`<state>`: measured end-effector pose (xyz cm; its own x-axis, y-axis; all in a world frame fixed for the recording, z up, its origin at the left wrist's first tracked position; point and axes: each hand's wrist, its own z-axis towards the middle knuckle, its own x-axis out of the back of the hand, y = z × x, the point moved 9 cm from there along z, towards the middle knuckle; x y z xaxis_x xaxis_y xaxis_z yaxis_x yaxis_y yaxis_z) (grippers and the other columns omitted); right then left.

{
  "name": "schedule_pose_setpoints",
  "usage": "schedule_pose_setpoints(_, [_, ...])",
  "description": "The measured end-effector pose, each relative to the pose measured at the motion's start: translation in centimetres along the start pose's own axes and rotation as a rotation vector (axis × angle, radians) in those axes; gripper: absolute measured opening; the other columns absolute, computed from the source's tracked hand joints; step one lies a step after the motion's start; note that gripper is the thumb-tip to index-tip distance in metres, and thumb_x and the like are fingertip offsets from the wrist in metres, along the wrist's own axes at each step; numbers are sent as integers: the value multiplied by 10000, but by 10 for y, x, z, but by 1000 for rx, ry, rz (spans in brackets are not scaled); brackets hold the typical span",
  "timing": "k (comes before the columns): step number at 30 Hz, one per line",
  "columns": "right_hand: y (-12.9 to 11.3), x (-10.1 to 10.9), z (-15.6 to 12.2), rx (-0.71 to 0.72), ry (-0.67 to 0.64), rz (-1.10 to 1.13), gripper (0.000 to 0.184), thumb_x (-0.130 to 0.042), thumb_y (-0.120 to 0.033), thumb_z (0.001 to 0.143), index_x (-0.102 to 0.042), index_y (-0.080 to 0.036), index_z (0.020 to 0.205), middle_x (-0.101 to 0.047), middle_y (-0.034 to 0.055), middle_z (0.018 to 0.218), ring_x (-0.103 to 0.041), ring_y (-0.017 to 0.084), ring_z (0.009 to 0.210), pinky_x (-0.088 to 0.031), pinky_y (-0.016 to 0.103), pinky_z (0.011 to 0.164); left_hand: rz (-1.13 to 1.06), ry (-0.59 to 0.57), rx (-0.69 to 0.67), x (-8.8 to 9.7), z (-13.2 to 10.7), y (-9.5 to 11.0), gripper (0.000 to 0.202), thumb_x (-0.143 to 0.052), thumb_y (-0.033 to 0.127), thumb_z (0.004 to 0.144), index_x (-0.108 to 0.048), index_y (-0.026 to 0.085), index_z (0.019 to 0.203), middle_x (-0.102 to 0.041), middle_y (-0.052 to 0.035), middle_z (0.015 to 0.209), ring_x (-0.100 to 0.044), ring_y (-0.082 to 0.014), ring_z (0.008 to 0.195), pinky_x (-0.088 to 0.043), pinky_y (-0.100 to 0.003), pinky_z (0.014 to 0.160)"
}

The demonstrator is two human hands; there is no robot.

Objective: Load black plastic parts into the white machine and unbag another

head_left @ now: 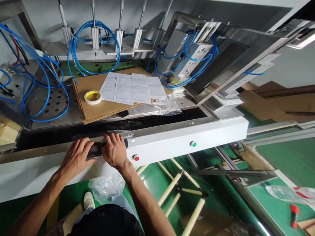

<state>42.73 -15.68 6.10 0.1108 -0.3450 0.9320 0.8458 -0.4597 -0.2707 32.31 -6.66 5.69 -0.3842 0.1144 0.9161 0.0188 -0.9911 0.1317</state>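
A dark, glossy black part (95, 150) lies along the front metal edge of the machine. My left hand (78, 155) grips its left end, fingers over the top and thumb on the near side. Close by on the right, my right hand (115, 150) is closed over the other end with curled fingers. Both hands cover much of the part, so its exact kind cannot be made out. Beyond my hands, a roll of tape (92, 97) and printed paper sheets (134, 89) rest on a stack of brown cardboard (87, 113).
Looped blue air hoses (72, 50) and metal cylinders (95, 37) fill the back of the machine. A red button (136, 157) and a green button (193, 144) sit on the white front beam (165, 148). Below are a plastic bag (108, 185) and a tubular frame (170, 188).
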Motion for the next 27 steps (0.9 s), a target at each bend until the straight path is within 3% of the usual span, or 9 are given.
schedule_pose_setpoints(3, [4,14,-29,-60,183,88,348,-530,-246,999,-618,-156,1324,-697,148,1176,-584,288,1056,-446,436,950,-2,-12,-33,2,0,1,590,-898,280,790,-565,179,1266,-684,-140,1206,-669,-345,1091,-581,-467,936])
schedule_pose_setpoints(5, [5,21,-56,-98,325,187,253,-516,-240,1015,-647,-179,1223,-710,125,1084,-611,263,977,-470,411,879,-11,-19,-79,6,1,3,526,-838,275,848,-570,172,1289,-707,-128,1161,-678,-334,1058,-573,-467,928])
schedule_pose_setpoints(7, [6,16,-80,-160,384,320,181,-523,-243,1014,-662,-202,1123,-712,97,987,-630,240,892,-487,389,816,-47,2,-118,13,1,6,431,-745,285,925,-581,168,1306,-733,-117,1110,-691,-308,1006,-566,-459,926])
schedule_pose_setpoints(11, [18,-32,-109,-492,272,845,230,-564,-378,1018,-669,-222,1150,-728,54,906,-661,203,792,-522,349,732,-159,14,-113,23,3,7,203,-554,328,1047,-648,190,1161,-756,-101,1021,-705,-256,930,-567,-407,863])
schedule_pose_setpoints(13, [16,-60,-113,-664,192,1160,341,-633,-483,976,-668,-230,1202,-751,50,942,-678,198,785,-535,344,728,-193,2,-66,23,3,5,221,-503,339,1069,-661,191,1114,-751,-110,1054,-702,-252,957,-567,-398,853])
schedule_pose_setpoints(15, [8,-74,-109,-740,158,1361,417,-687,-562,923,-682,-233,1180,-764,56,988,-698,206,815,-551,351,753,-231,-11,-16,20,1,5,256,-470,353,1080,-668,191,1078,-739,-113,1064,-693,-258,979,-568,-416,875])
schedule_pose_setpoints(20, [-9,-70,-100,-747,213,1518,431,-718,-638,879,-717,-259,1084,-750,37,994,-695,216,884,-574,361,825,-461,-46,133,6,-17,6,337,-426,426,1092,-669,202,1025,-708,-93,999,-700,-235,957,-593,-390,857])
schedule_pose_setpoints(24, [-20,-67,-108,-769,240,1649,430,-793,-609,816,-750,-241,1035,-747,35,949,-651,214,853,-535,340,777,-578,-129,237,-8,-42,11,437,-381,468,1094,-652,220,856,-704,-88,938,-711,-224,889,-601,-364,815])
schedule_pose_setpoints(27, [-24,-65,-117,-794,273,1672,369,-812,-549,790,-750,-212,927,-717,10,828,-587,171,729,-492,313,734,-753,-242,342,-20,-68,13,410,-408,496,1081,-699,214,1016,-751,-114,1058,-744,-253,1050,-626,-375,890])
